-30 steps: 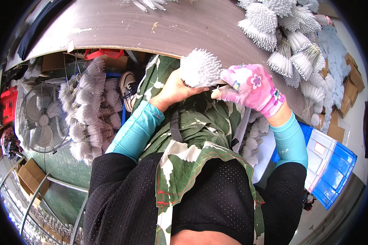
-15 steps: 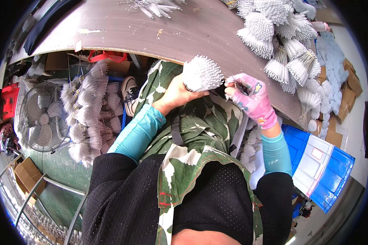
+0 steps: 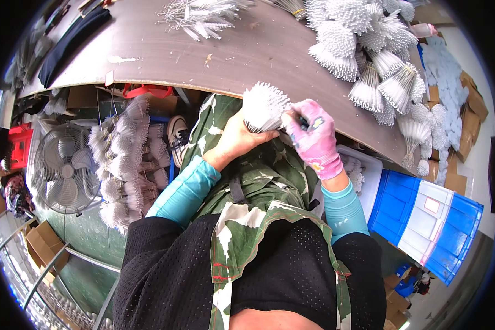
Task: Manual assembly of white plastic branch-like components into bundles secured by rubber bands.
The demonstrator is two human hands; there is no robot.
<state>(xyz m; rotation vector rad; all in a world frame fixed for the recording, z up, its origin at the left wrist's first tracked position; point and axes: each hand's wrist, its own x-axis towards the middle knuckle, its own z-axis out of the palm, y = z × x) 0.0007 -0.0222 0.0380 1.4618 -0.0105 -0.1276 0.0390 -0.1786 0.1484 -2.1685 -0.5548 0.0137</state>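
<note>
A round bundle of thin white brushes (image 3: 265, 107) is gripped in my left hand (image 3: 235, 138), bare, with a teal sleeve below it. The white bristle ends face up and away from me, over my camouflage apron (image 3: 258, 179). My right hand (image 3: 313, 135), in a pink flowered glove with the fingertips bare, is closed with its fingers pinched against the bundle's right side. Whatever sits between those fingers is too small or hidden to make out.
The brown table (image 3: 280, 49) curves ahead, with loose white brushes (image 3: 198, 16) on it and tied brush bundles (image 3: 338, 47) piled at the right. More bundles (image 3: 124, 159) hang at left beside a floor fan (image 3: 66, 171). Blue-and-white crates (image 3: 423, 223) and a white tub (image 3: 371, 168) stand at right.
My right hand has moved left, from just beside the bundle to its side. The bundle in my left hand has shifted slightly left and nearer me.
</note>
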